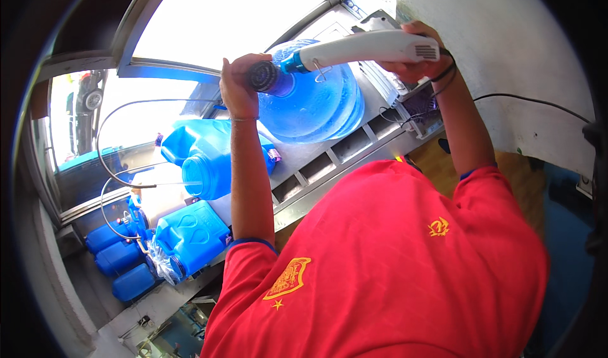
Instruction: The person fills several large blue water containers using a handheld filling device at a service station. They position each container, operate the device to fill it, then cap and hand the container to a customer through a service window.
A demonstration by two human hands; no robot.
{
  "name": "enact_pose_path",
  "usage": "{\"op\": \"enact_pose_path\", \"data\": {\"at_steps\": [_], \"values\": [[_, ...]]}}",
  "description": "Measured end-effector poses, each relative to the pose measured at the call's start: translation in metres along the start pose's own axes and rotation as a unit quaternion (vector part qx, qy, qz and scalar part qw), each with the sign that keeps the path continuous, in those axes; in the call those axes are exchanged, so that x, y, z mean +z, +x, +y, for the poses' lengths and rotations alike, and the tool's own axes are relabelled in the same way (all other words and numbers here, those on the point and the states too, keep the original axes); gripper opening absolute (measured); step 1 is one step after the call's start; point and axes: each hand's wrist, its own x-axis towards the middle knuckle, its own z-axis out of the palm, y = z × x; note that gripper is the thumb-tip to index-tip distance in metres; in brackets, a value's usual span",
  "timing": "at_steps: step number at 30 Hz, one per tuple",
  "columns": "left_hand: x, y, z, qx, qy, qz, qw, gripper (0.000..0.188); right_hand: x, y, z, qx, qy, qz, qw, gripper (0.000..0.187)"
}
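My right hand [415,57] is wrapped round a white heat gun [361,48] with a blue nozzle. The nozzle points left, at the neck of a large blue water bottle [316,108] on the counter. My left hand [239,84] closes round a dark round cap [263,76] at that neck. Whether the cap sits fully on the neck is hard to tell. Just left of my left forearm stands a blue jug [212,158] with a wide round mouth, and a thin hose runs to it.
Another blue jug [190,231] with clear plastic round its spout stands nearer on the counter [297,158]. Several smaller blue containers [120,257] are at the far left. A bright window [228,22] lies behind, and a black cord [532,101] crosses the right wall.
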Motion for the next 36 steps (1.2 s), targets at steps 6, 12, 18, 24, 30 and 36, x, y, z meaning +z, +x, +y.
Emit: {"op": "enact_pose_path", "data": {"at_steps": [6,12,18,24,30,36], "values": [[-0.004,0.033,-0.011,-0.017,-0.099,-0.207,0.973,0.072,0.041,-0.007,0.018,-0.04,-0.064,0.137,0.988,0.104],[0.007,0.014,-0.005,-0.019,-0.14,-0.18,0.974,0.076,0.092,-0.017,0.04,-0.051,-0.109,0.239,0.964,0.122],[0.039,-0.013,-0.019,0.093,-0.039,0.154,0.983,0.079,0.111,-0.005,0.054,-0.072,-0.037,0.217,0.973,0.116],[-0.157,0.101,-0.116,0.081,0.005,0.402,0.912,0.033,0.108,0.013,0.088,-0.12,0.053,0.174,0.976,0.117],[-0.356,0.146,-0.252,-0.277,0.187,0.646,0.687,0.061,0.116,-0.003,0.104,-0.041,0.08,0.199,0.976,0.127],[-0.381,0.124,-0.3,-0.2,0.474,0.369,0.774,0.073,0.119,-0.011,0.12,-0.098,0.055,0.153,0.982,0.124]]}}
